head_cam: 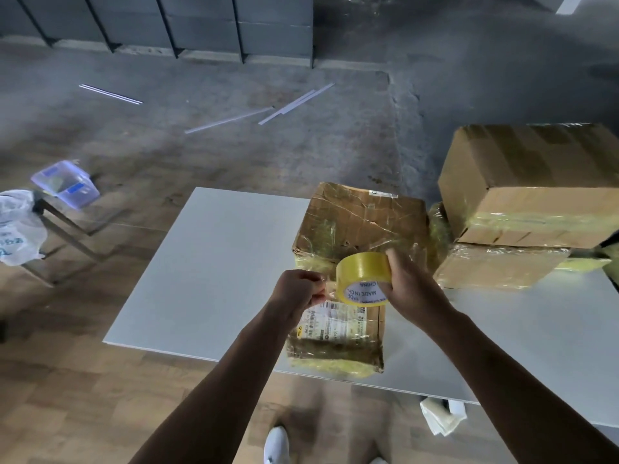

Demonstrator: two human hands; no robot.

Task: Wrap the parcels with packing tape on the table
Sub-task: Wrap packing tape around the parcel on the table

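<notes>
At the centre of the frame, the right hand grasps a yellow roll of packing tape, fingers curled over its rim; the card core reads "MADE IN CHINA", upside down and partly covered by the thumb. Just left of it the left hand is clenched, pinching the free end of the tape, which is clear and hard to make out between hand and roll. Both are held above a brown parcel that lies on the white table, right of centre, already bound with yellowish tape. A white shipping label with barcodes shows on its nearer part, the print too small to read and its left end hidden by the left wrist. At the right edge a large carton sits on a flatter taped parcel; the frame cuts off the carton. At the left edge a crumpled plastic bag bears blue writing too blurred to read, beside a clear plastic box
</notes>
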